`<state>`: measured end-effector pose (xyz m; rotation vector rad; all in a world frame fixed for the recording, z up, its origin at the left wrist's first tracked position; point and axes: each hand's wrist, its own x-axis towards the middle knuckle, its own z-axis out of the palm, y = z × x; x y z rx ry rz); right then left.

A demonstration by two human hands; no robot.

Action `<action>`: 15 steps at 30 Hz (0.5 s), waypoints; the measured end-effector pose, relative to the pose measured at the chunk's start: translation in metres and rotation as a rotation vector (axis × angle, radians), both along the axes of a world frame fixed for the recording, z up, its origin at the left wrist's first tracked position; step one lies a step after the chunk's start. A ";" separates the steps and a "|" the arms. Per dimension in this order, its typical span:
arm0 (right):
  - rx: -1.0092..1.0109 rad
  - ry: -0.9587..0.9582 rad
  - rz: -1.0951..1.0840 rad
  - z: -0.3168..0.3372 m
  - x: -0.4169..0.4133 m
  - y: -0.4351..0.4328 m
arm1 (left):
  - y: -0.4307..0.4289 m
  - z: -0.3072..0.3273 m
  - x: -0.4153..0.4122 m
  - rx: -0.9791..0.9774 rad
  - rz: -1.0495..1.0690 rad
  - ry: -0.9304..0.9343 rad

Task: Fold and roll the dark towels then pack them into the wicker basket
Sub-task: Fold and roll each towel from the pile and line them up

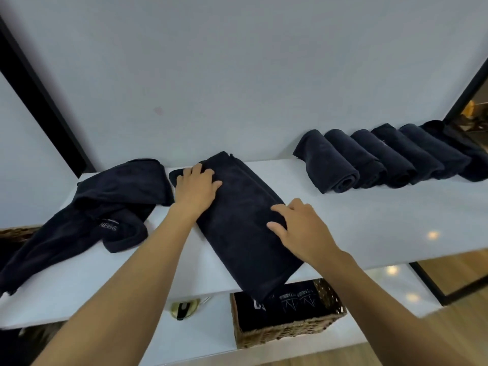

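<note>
Risk: the loose towels (87, 207) at left trail over the counter (383, 220) edge and may slide off. The folded towel (245, 233) lies slantwise, its near end overhanging the wicker basket (287, 331), and may skew if rolled unevenly. Pose: the left hand (196, 188) lies flat on its far end and the right hand (301, 228), fingers spread, presses its right edge; neither pinches cloth.

At the grip: towel (245, 233), matt napped cloth. Beneath: shelf (369, 220), smooth, glossy. Below: basket (285, 331), rough woven wicker.
</note>
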<state>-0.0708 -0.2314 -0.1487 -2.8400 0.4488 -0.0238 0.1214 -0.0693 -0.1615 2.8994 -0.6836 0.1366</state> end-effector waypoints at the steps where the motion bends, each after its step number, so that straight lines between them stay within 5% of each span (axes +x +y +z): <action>1: 0.054 -0.028 -0.020 -0.002 -0.002 0.007 | 0.003 -0.001 0.008 0.063 0.009 -0.029; 7: 0.194 -0.037 -0.059 0.002 -0.018 0.037 | -0.002 0.004 0.035 0.290 0.031 -0.081; 12: 0.084 -0.184 0.194 0.006 -0.042 0.023 | 0.014 0.019 -0.038 -0.194 -0.339 -0.027; 15: 0.151 -0.149 0.439 0.000 -0.062 0.014 | 0.054 0.017 -0.113 -0.304 -0.513 0.043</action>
